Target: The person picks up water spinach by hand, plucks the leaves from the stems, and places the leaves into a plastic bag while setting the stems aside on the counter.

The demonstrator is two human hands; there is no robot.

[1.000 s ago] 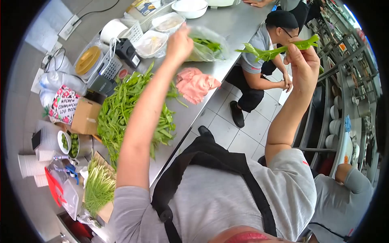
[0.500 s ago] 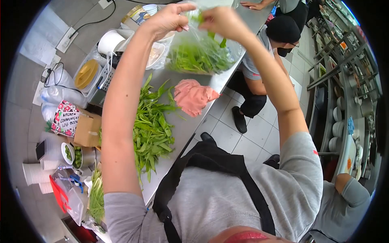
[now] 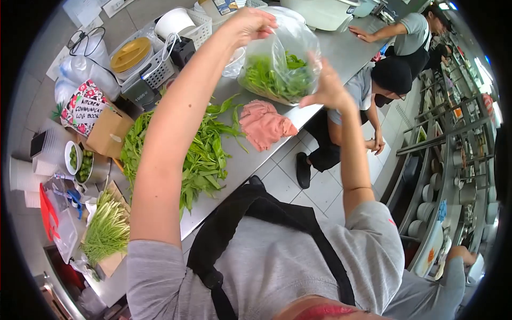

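Observation:
My left hand [image 3: 252, 25] pinches the upper edge of a clear plastic bag [image 3: 282, 40], which stands on the steel counter. Green leaves [image 3: 277, 80] fill the bag's lower part. At the bag's right side is my right hand [image 3: 332, 88], fingers apart and a little blurred; whether it touches the plastic I cannot tell. A crumpled pink cloth [image 3: 264, 125] lies just in front of the bag. Nearer to me, a big heap of loose leafy greens [image 3: 205, 154] spreads over the counter, partly hidden behind my left forearm.
Left along the counter stand a basket with plates [image 3: 157, 69], a cardboard box [image 3: 109, 132], a pot of green fruit [image 3: 96, 168] and cut stems [image 3: 106, 226]. A person in a black cap [image 3: 392, 74] sits low beyond the counter's edge; another person's hand [image 3: 362, 34] rests on its far end.
My right hand has come away from the bag's top, down to its right side, and opened. The left hand still holds the bag's edge. The view has shifted.

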